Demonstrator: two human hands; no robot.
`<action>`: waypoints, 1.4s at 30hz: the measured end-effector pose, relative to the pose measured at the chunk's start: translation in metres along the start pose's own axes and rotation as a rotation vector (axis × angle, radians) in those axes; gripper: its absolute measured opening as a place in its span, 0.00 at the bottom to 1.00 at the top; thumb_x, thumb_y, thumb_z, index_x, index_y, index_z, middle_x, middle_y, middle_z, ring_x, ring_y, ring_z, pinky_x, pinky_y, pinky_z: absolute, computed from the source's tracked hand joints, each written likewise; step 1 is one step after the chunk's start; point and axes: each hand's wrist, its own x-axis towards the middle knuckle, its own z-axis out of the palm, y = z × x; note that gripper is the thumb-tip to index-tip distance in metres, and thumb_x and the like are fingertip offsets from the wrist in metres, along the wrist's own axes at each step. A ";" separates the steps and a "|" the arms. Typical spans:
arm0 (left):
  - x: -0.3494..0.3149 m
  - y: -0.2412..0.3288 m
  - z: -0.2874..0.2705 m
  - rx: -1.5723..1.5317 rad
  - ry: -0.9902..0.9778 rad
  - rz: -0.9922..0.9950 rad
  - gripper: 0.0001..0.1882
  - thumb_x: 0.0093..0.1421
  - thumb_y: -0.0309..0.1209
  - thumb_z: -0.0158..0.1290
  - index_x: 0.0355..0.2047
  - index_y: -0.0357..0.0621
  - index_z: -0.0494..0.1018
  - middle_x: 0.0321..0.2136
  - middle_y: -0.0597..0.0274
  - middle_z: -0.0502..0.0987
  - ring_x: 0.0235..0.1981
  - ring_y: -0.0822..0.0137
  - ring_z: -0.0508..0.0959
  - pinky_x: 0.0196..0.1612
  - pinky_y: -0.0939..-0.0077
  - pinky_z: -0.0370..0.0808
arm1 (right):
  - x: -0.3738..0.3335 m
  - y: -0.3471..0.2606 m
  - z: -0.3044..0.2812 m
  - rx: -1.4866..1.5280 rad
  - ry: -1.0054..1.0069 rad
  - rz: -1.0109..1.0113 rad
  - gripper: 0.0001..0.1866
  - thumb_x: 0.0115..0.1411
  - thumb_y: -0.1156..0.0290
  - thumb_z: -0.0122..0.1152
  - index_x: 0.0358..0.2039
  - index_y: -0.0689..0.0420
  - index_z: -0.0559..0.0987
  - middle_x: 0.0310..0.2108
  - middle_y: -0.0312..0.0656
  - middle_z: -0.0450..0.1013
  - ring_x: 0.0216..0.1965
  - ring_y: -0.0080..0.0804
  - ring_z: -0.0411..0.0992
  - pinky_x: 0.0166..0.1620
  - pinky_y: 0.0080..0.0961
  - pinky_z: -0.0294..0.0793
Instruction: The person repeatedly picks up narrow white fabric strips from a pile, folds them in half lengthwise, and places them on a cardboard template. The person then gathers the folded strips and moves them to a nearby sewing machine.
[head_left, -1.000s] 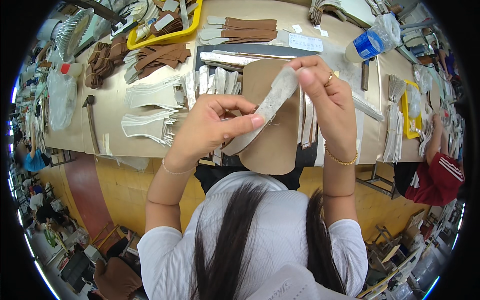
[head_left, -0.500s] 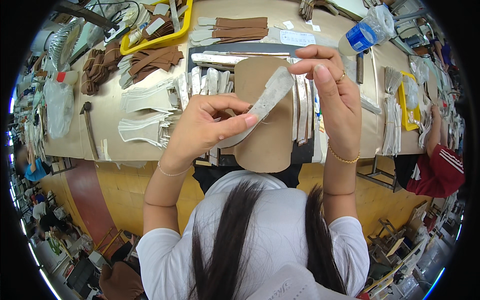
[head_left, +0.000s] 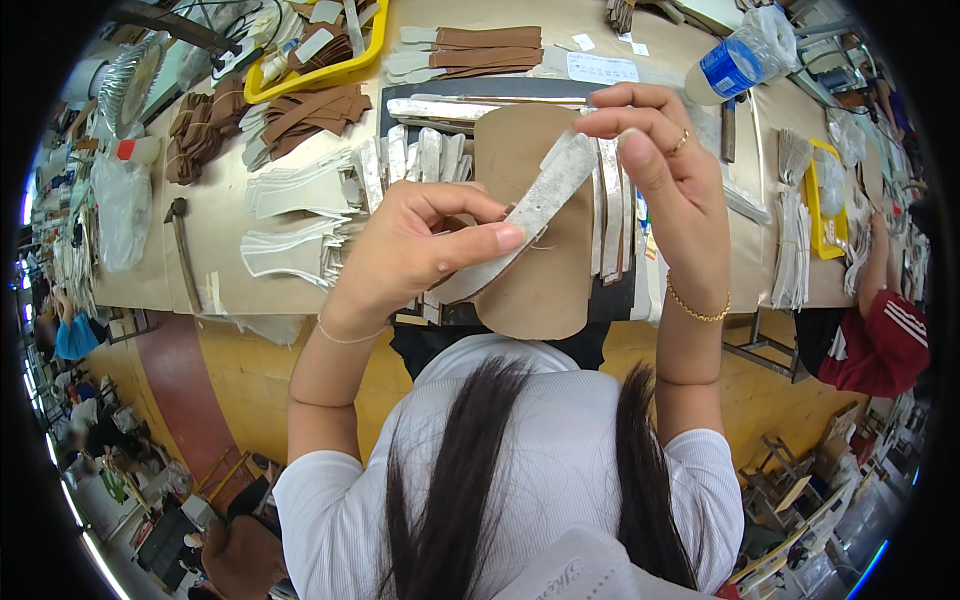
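Note:
My left hand [head_left: 425,235] pinches a grey-white strip [head_left: 550,187] with brown along its edge, between thumb and fingers. It slants over a rounded brown board [head_left: 530,310]. My right hand [head_left: 670,180] is raised at the strip's upper end; the index fingertip is at that end, while the thumb stands apart from it. Under the board lies a black mat [head_left: 625,300]. White-coated strips [head_left: 430,155] stand in a row left of the board, and similar strips [head_left: 610,215] lie to its right.
Stacks of pale pieces [head_left: 290,250] and a hammer [head_left: 181,250] lie to the left. Brown strips [head_left: 490,38] and a yellow tray [head_left: 372,50] are farther back. A bottle with a blue label [head_left: 728,70] is at the back right. A co-worker in a red sleeve [head_left: 880,345] sits at right.
Both hands keep nearly the same pose around the strip. The whole view has shifted slightly, and the right thumb looks a little lower and farther from the strip's end.

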 end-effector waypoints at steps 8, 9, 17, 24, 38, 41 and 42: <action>0.000 0.000 0.003 0.084 0.017 0.030 0.10 0.53 0.32 0.63 0.30 0.37 0.80 0.21 0.74 0.74 0.21 0.85 0.68 0.23 0.90 0.61 | -0.003 -0.005 0.002 -0.210 0.038 -0.137 0.12 0.47 0.68 0.70 0.33 0.56 0.81 0.45 0.42 0.68 0.48 0.35 0.68 0.51 0.28 0.66; 0.000 -0.001 0.003 0.096 0.023 0.027 0.10 0.54 0.32 0.63 0.30 0.37 0.80 0.21 0.74 0.74 0.20 0.86 0.67 0.23 0.90 0.61 | -0.004 -0.006 0.004 -0.200 0.048 -0.132 0.12 0.45 0.71 0.71 0.32 0.56 0.81 0.45 0.42 0.67 0.47 0.34 0.68 0.50 0.28 0.67; -0.003 0.004 0.008 0.107 0.090 -0.057 0.13 0.56 0.34 0.61 0.34 0.36 0.79 0.19 0.74 0.72 0.18 0.86 0.65 0.20 0.89 0.59 | -0.021 -0.013 0.006 -0.313 -0.009 -0.274 0.12 0.48 0.84 0.65 0.33 0.60 0.74 0.40 0.44 0.72 0.40 0.30 0.71 0.44 0.22 0.70; 0.007 -0.002 0.006 0.102 0.013 0.045 0.13 0.57 0.35 0.59 0.32 0.36 0.79 0.18 0.75 0.70 0.18 0.85 0.62 0.20 0.87 0.56 | -0.028 -0.002 0.015 -0.075 0.033 -0.129 0.14 0.49 0.82 0.67 0.37 0.59 0.75 0.34 0.40 0.76 0.32 0.24 0.73 0.36 0.19 0.72; 0.025 0.005 -0.006 0.196 -0.151 0.011 0.18 0.61 0.42 0.53 0.30 0.38 0.80 0.19 0.73 0.74 0.16 0.86 0.59 0.18 0.86 0.52 | -0.014 0.012 0.002 0.189 0.120 0.289 0.16 0.55 0.74 0.66 0.44 0.63 0.76 0.31 0.37 0.74 0.30 0.18 0.71 0.35 0.13 0.71; 0.027 -0.001 -0.006 0.174 -0.178 0.028 0.15 0.60 0.39 0.56 0.33 0.37 0.80 0.23 0.71 0.76 0.21 0.83 0.66 0.23 0.86 0.61 | -0.018 0.017 0.003 0.200 0.148 0.302 0.15 0.56 0.74 0.65 0.43 0.63 0.77 0.29 0.37 0.74 0.30 0.18 0.71 0.35 0.14 0.71; 0.029 -0.004 -0.007 0.163 -0.191 0.038 0.15 0.60 0.39 0.56 0.34 0.38 0.80 0.23 0.70 0.76 0.23 0.82 0.68 0.25 0.86 0.63 | -0.020 0.019 0.001 0.195 0.156 0.309 0.14 0.56 0.74 0.65 0.43 0.63 0.77 0.29 0.37 0.74 0.30 0.18 0.71 0.35 0.14 0.72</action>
